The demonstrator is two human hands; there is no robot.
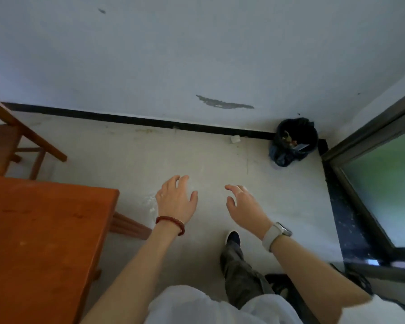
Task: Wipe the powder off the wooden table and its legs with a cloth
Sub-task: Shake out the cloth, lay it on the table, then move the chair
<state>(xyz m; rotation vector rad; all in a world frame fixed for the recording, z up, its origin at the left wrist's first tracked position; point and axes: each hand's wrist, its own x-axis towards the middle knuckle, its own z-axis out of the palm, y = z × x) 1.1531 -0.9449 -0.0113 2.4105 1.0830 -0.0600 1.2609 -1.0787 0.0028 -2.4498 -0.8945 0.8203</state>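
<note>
Both grips are released: the left hand (pixel 176 198) and right hand (pixel 244 208) hover empty beside the reddish-brown wooden tabletop (pixel 42 230). No cloth is visible. White powder (pixel 151 202) lies on the floor near the tabletop's leg (pixel 129 226), so wiping seems unfinished.

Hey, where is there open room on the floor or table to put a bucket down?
The widest bare floor lies between the wooden table and the black bin, up to the wall's black skirting. The tabletop in view is bare too. It is tighter at the left by the wooden chair, and in the bin's corner by the door frame.
</note>
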